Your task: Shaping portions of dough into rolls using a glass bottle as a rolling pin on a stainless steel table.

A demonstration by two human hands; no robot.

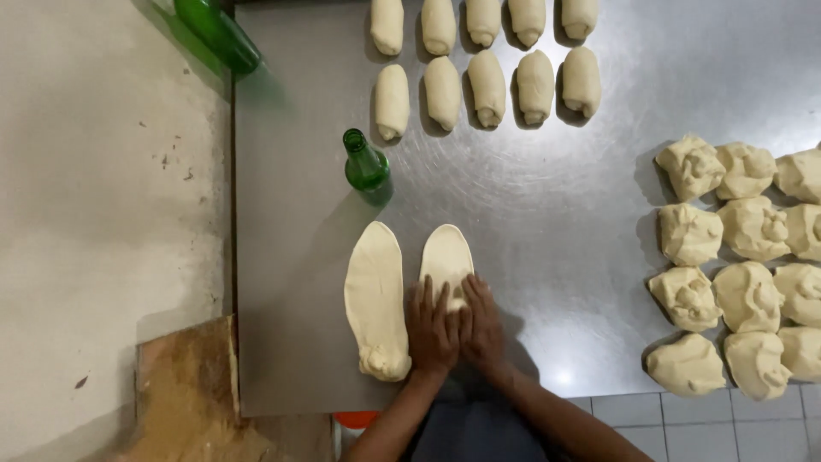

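Head view: your left hand (432, 329) and right hand (481, 325) lie side by side, fingers spread flat, pressing the near end of a flattened oval of dough (446, 257) on the steel table (556, 214); neither hand grasps anything, both open palms bearing down, a hold that looks suited to curling the soft sheet over itself; a second sheet (376, 299), longer and thicker at its near end, lies touching the left hand's outer edge, close enough to be taken up without reaching; a green bottle (366, 164) stands upright just beyond both sheets, within easy reach, and another green bottle (218, 34) lies tilted at the table's far left corner; two neat rows of rolled pieces (487, 60), smooth and tapered, sit well apart at the far edge, out of the working patch; rough, lumpy portions (744, 265) crowd the right side; the dough looks pale, matte and pliant, the steel scuffed and shiny.
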